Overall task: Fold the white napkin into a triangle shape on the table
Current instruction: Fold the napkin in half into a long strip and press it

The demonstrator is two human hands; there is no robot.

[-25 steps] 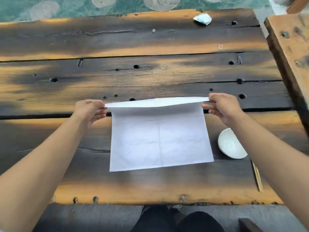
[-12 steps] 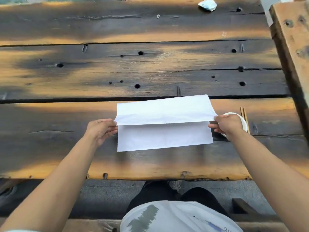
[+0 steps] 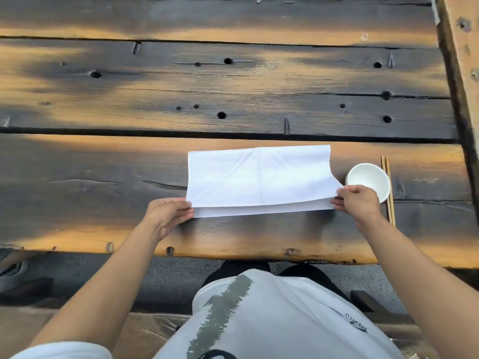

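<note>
Table (image 3: 103, 193): dark, weathered wooden planks with knot holes and orange-lit patches; near edge runs across the lower middle of the view.
Left hand (image 3: 168, 216): at the near left corner of the napkin, fingers curled, thumb and fingertips pinching the corner of the upper layer.
White napkin (image 3: 259, 177): on the near plank, centre of the view; folded over on itself into a long rectangle, fold along the far side. The upper layer's near edge stops just short of the lower layer's, leaving a narrow strip of the lower layer showing along the near side. Crease lines cross the middle.
Right hand (image 3: 359, 203): at the near right corner of the napkin, fingers curled, pinching the upper layer's corner, which is lifted slightly off the lower layer.
Bowl (image 3: 368, 180): small, white, on the table just right of the napkin, just beyond the right hand.
Chopsticks (image 3: 387, 190): a wooden pair lying lengthwise, far to near, just right of the bowl.
Shirt (image 3: 272, 320): white with a grey-green mark, near centre, below the table edge.
</note>
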